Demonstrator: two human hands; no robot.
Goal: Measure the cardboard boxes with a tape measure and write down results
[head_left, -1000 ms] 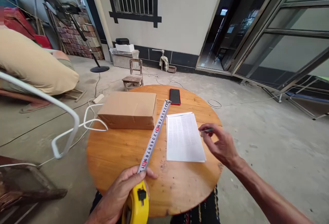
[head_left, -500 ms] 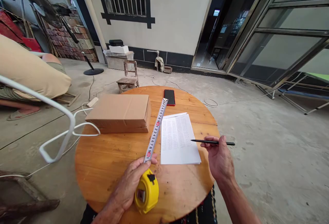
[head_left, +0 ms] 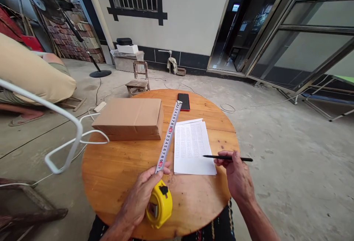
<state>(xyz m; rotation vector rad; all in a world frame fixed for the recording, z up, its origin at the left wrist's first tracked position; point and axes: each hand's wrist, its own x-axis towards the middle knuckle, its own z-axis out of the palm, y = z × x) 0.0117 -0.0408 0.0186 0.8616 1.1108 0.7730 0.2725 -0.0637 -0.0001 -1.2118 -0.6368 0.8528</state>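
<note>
A yellow tape measure (head_left: 163, 209) is gripped by my left hand (head_left: 141, 193), the thumb pressing on its blade just above the case. The silver blade (head_left: 166, 141) stretches away from me, its hooked end near a dark phone with a red edge (head_left: 184, 102). Between the thumb and fingers of my right hand (head_left: 239, 176) lies a black pen (head_left: 226, 157), held almost level with its tip pointing left over the printed paper sheets (head_left: 191, 147). Left of the blade sits a closed brown cardboard box (head_left: 131, 118).
The round wooden table (head_left: 118, 182) carries these things. A bent white tube (head_left: 74, 141) reaches in at the left, near a person's leg and sandal (head_left: 26, 117). Beyond the table stand a small wooden chair (head_left: 138, 80) and a floor fan (head_left: 101, 73).
My right hand and the pen have shifted slightly down and left over the paper. The left hand keeps its hold on the tape measure. The view has tilted a little.
</note>
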